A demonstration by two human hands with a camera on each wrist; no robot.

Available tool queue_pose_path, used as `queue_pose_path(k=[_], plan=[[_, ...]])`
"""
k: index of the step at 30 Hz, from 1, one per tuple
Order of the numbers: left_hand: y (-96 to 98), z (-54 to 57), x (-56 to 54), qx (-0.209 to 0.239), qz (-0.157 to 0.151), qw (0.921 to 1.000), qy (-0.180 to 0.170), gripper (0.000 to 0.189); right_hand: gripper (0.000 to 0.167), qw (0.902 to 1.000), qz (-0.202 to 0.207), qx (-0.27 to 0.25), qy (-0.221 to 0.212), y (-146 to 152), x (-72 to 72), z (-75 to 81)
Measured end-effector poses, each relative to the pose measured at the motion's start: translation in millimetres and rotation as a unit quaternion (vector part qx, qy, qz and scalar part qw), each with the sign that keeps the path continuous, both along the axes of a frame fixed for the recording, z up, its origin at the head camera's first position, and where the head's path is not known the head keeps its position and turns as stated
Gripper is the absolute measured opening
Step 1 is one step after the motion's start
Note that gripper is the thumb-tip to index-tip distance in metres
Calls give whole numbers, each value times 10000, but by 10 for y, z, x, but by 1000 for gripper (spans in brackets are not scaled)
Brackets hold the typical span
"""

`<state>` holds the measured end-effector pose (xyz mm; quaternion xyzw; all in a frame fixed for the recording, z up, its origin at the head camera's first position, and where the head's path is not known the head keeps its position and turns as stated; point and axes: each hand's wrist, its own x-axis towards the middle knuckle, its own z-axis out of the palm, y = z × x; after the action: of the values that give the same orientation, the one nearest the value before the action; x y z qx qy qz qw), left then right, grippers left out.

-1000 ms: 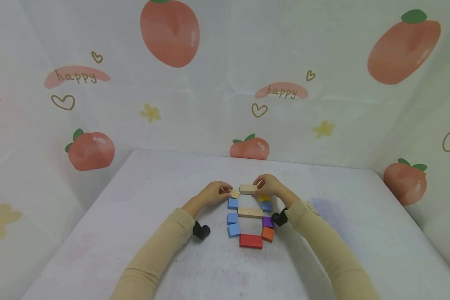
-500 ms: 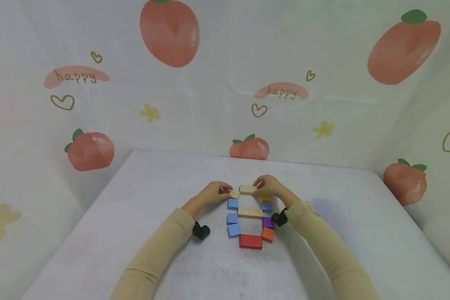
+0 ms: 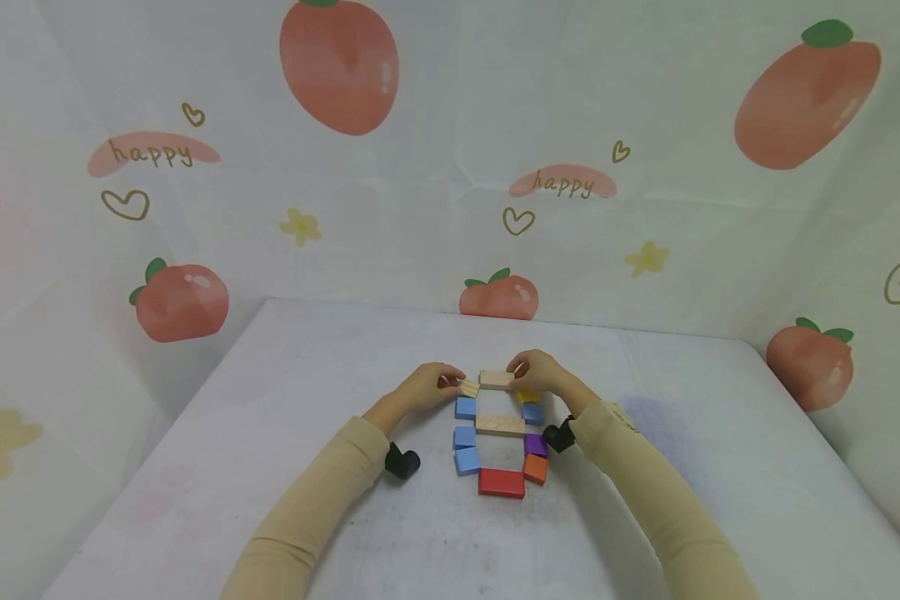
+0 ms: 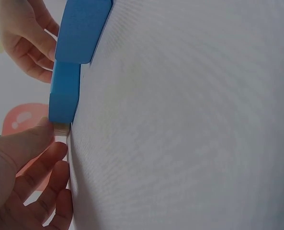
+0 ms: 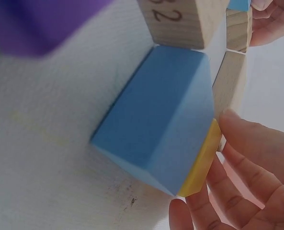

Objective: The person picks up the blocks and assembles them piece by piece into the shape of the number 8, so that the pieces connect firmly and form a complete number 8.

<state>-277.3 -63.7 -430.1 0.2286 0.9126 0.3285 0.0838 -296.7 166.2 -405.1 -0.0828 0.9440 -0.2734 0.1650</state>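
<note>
My left hand (image 3: 426,385) pinches a small striped wooden block (image 3: 469,388) at the far left corner of a ring of blocks. In the left wrist view, that wooden block (image 4: 61,129) shows between thumb and index finger, behind a blue block (image 4: 65,93). My right hand (image 3: 543,371) grips the right end of a plain wooden block (image 3: 497,379) lying across the far end. The right wrist view shows its thumb against this wooden block (image 5: 229,84), with the other fingers beside a yellow block (image 5: 199,160), partly hidden behind a blue block (image 5: 156,110).
Blue blocks (image 3: 465,437) line the left side. On the right lie a blue block (image 3: 532,413), a purple block (image 3: 536,445) and an orange block (image 3: 536,468). A wooden block (image 3: 501,426) spans the middle; a red block (image 3: 502,482) forms the near end.
</note>
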Motion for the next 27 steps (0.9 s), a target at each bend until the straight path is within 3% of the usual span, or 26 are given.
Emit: queue_pose_path(k=[17, 27], plan=[[10, -6, -9, -71, 78, 9999, -81, 28, 30, 10000, 13, 16, -19, -11, 44, 47], [16, 15, 12, -80, 127, 9998, -141, 29, 32, 9999, 130, -6, -104, 34, -62, -43]])
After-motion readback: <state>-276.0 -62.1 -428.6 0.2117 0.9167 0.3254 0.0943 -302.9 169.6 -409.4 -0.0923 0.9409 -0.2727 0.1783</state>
